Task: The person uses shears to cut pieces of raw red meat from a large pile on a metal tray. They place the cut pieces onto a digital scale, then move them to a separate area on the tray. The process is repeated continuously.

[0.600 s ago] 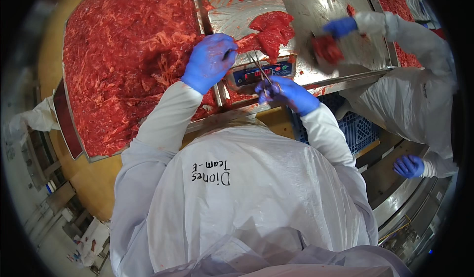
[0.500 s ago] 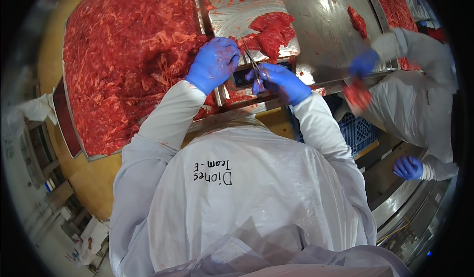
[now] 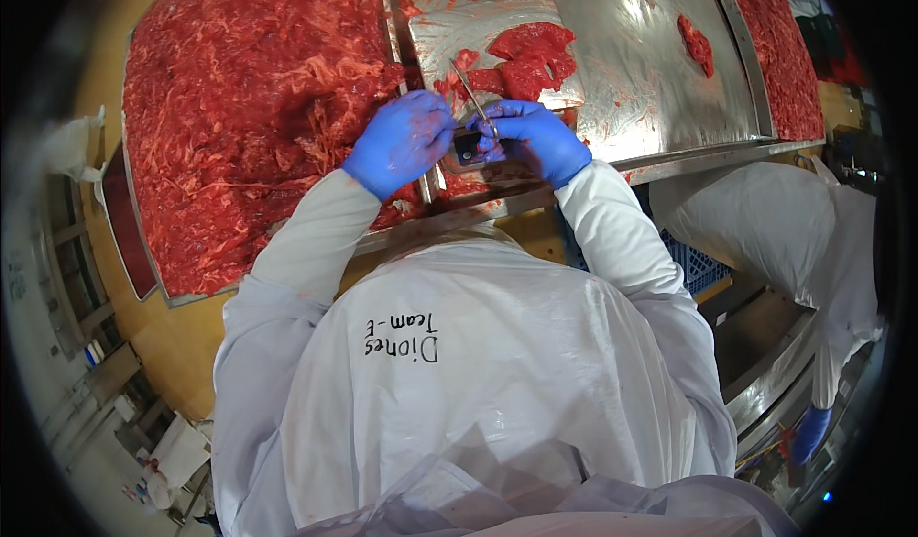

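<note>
My right hand, in a blue glove, is closed on a pair of metal scissors. The blades point up and left over the steel plate of a scale. Trimmed red meat lies on that plate, with smaller scraps by the blade tips. My left hand, also blue-gloved, has its fingers curled together at the edge of a big tray of red meat trimmings. Whatever those fingers may hold is hidden. Below the plate sits a dark scale display, partly behind my right hand.
A steel worktop stretches right, with a single meat piece on it. Past its raised edge lies more meat. At the right stands a co-worker in a white apron, near a blue crate.
My left hand has moved slightly down and left, away from the scissors. My right hand has shifted slightly left and up. The co-worker's hand has drawn back from the worktop, down and right.
</note>
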